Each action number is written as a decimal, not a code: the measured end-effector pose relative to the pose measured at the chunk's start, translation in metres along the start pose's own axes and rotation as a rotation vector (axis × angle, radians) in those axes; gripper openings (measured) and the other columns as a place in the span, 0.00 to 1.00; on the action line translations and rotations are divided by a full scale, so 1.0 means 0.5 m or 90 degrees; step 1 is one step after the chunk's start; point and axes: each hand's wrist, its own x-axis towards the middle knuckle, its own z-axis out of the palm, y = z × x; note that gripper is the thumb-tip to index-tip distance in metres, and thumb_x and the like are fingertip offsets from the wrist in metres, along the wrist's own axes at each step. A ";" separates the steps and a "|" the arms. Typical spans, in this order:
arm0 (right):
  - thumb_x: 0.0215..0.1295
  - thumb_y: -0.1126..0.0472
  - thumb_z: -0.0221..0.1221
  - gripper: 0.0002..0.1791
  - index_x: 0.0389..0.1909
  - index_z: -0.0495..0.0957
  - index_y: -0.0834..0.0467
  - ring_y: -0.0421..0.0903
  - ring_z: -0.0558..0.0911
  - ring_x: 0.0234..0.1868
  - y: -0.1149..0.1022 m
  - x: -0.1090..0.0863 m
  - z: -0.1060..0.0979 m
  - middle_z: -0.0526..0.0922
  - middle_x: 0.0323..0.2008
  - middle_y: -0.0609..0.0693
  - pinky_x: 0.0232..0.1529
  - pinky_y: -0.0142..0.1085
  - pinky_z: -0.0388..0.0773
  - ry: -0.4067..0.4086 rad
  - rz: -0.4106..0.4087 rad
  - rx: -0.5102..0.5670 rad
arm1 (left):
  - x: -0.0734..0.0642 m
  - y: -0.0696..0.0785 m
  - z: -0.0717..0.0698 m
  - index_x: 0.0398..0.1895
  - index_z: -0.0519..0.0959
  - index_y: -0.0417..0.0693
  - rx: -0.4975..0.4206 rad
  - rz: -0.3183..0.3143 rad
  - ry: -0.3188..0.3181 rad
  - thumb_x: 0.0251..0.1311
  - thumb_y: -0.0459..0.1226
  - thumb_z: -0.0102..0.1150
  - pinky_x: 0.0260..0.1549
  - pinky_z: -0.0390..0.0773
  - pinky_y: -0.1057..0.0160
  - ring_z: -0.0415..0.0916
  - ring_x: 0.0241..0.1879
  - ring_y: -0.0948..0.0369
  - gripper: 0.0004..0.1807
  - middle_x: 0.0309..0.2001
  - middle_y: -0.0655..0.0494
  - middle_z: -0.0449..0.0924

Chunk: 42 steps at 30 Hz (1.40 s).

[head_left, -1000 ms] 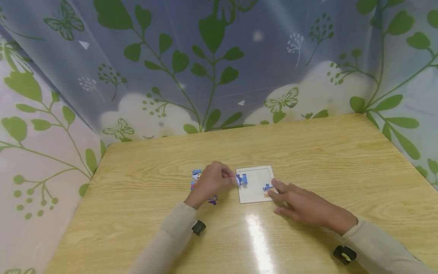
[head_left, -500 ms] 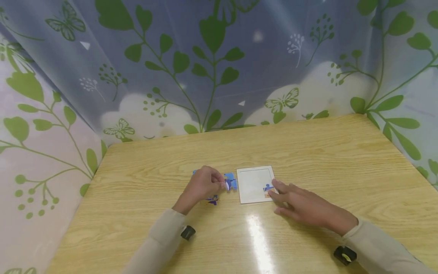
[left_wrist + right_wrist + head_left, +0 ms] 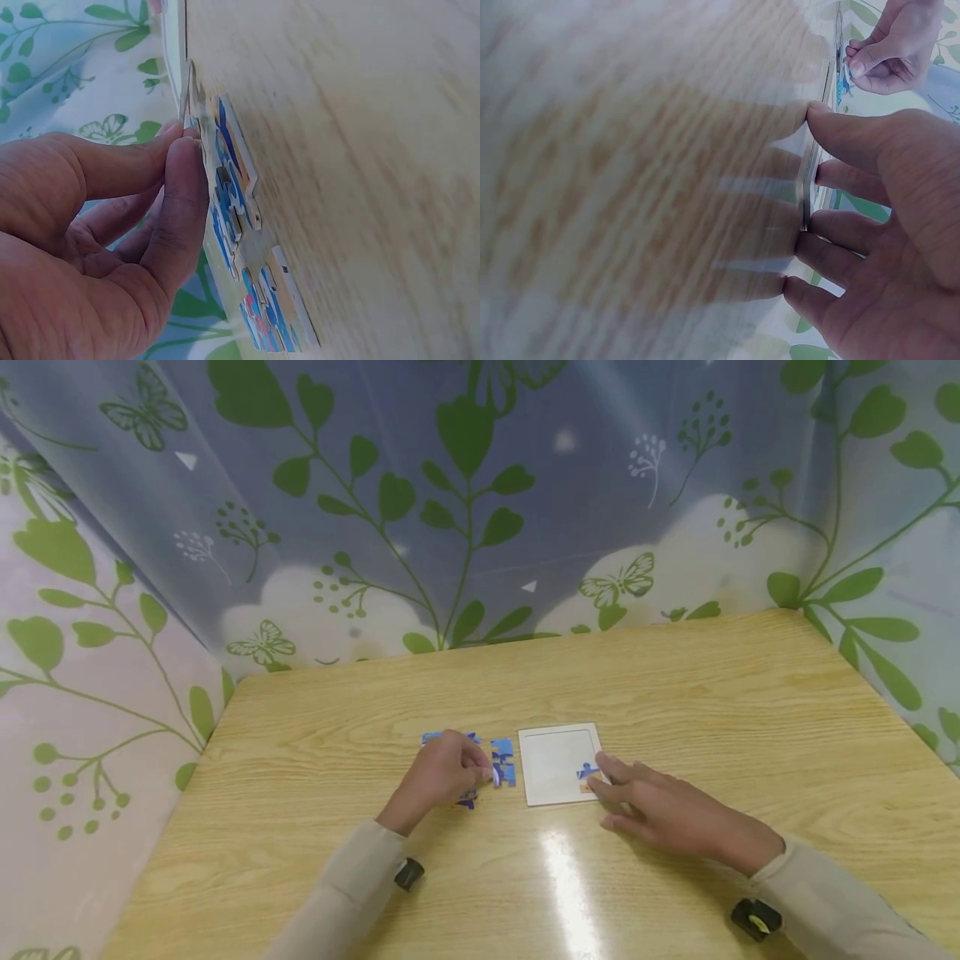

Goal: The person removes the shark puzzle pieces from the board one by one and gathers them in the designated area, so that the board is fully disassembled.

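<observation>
My left hand (image 3: 441, 770) is left of a white square puzzle tray (image 3: 555, 745), with thumb and index finger together. In the left wrist view they pinch a thin jigsaw piece (image 3: 185, 94), seen edge-on. Blue jigsaw pieces (image 3: 503, 752) lie between that hand and the tray; more pieces (image 3: 264, 300) lie around and under the hand, partly hidden by it. My right hand (image 3: 663, 806) rests at the tray's right edge with fingers spread and extended. One blue and orange piece (image 3: 585, 775) sits in the tray's lower right corner, beside those fingertips.
The wood-grain table (image 3: 337, 718) runs back to a leaf-patterned curtain (image 3: 390, 527), which also hangs at both sides. A dark band-mounted device (image 3: 756, 918) sits at the right wrist and another (image 3: 409, 874) at the left.
My left hand has moved left from the tray, bringing the blue piece back to the table, where it now lies beside the tray. My right hand has stayed at the tray's edge.
</observation>
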 end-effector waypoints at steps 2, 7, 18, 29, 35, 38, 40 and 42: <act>0.72 0.55 0.62 0.30 0.68 0.71 0.67 0.70 0.67 0.69 0.000 0.000 0.000 0.60 0.72 0.72 0.64 0.66 0.63 0.001 0.001 0.001 | 0.001 0.001 0.003 0.26 0.86 0.46 0.008 0.008 0.005 0.59 0.31 0.69 0.24 0.75 0.65 0.74 0.23 0.63 0.05 0.25 0.59 0.81; 0.72 0.55 0.62 0.30 0.68 0.71 0.67 0.68 0.66 0.70 0.001 0.001 0.000 0.59 0.72 0.72 0.65 0.65 0.62 0.000 0.001 0.002 | 0.003 0.002 0.007 0.24 0.86 0.46 0.018 0.022 0.017 0.58 0.29 0.70 0.24 0.75 0.65 0.74 0.22 0.63 0.06 0.24 0.60 0.82; 0.72 0.55 0.62 0.30 0.67 0.71 0.68 0.68 0.67 0.69 0.002 -0.001 0.002 0.60 0.72 0.72 0.65 0.65 0.62 0.003 -0.002 -0.006 | 0.002 0.007 0.004 0.25 0.86 0.46 0.029 -0.002 0.020 0.58 0.33 0.73 0.27 0.77 0.63 0.77 0.25 0.63 0.06 0.25 0.61 0.82; 0.73 0.54 0.61 0.30 0.68 0.71 0.67 0.69 0.66 0.70 0.000 -0.002 -0.001 0.59 0.73 0.71 0.65 0.66 0.62 -0.003 0.006 0.001 | 0.020 0.040 0.018 0.28 0.87 0.45 0.026 0.043 0.010 0.59 0.34 0.72 0.27 0.77 0.65 0.77 0.25 0.64 0.04 0.27 0.60 0.84; 0.73 0.53 0.61 0.30 0.68 0.71 0.66 0.71 0.66 0.69 -0.002 -0.001 -0.004 0.59 0.73 0.71 0.64 0.66 0.63 -0.005 0.012 0.005 | 0.046 0.077 0.051 0.30 0.88 0.45 0.013 0.055 -0.012 0.58 0.35 0.73 0.33 0.79 0.63 0.79 0.30 0.64 0.03 0.29 0.59 0.86; 0.72 0.54 0.61 0.30 0.68 0.71 0.66 0.72 0.66 0.68 -0.001 -0.001 -0.004 0.59 0.73 0.71 0.63 0.67 0.64 -0.005 0.010 0.007 | 0.057 0.095 0.072 0.31 0.89 0.44 0.008 0.062 -0.025 0.58 0.34 0.73 0.34 0.80 0.64 0.80 0.31 0.63 0.03 0.31 0.57 0.87; 0.72 0.54 0.62 0.30 0.68 0.71 0.66 0.73 0.67 0.67 -0.002 -0.001 -0.005 0.59 0.73 0.71 0.62 0.68 0.65 -0.005 0.008 0.007 | 0.063 0.106 0.085 0.32 0.89 0.43 0.009 0.063 -0.031 0.57 0.34 0.73 0.33 0.79 0.66 0.80 0.31 0.64 0.03 0.31 0.56 0.87; 0.72 0.53 0.62 0.30 0.68 0.71 0.65 0.75 0.67 0.66 -0.002 -0.001 -0.005 0.59 0.73 0.70 0.61 0.68 0.66 -0.005 0.008 0.005 | 0.068 0.116 0.095 0.32 0.89 0.43 0.008 0.066 -0.034 0.57 0.33 0.73 0.33 0.79 0.67 0.80 0.30 0.65 0.02 0.32 0.56 0.88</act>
